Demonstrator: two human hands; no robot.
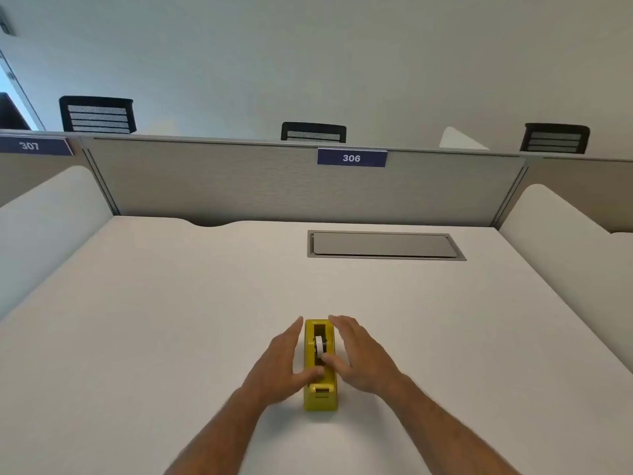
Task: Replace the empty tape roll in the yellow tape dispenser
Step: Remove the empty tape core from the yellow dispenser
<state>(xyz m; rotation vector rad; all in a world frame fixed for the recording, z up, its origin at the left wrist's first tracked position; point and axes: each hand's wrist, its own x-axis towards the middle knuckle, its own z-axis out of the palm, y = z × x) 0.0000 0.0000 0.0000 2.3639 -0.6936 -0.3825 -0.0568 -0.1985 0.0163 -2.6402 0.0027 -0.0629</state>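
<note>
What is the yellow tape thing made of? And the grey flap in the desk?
The yellow tape dispenser looks like moulded plastic: even colour, rounded edges, a soft sheen. The grey flap seems to be brushed metal or metal-look plastic, flat and dull-shiny inside a thin frame; the picture cannot settle which.

We find the white desk (144,320) bare on every side of the yellow tape dispenser (320,401). Beyond the dispenser lies a flush grey cable hatch (385,245), then the grey partition (239,186). Our left hand (282,365) and right hand (359,354) crowd its two flanks.
</note>
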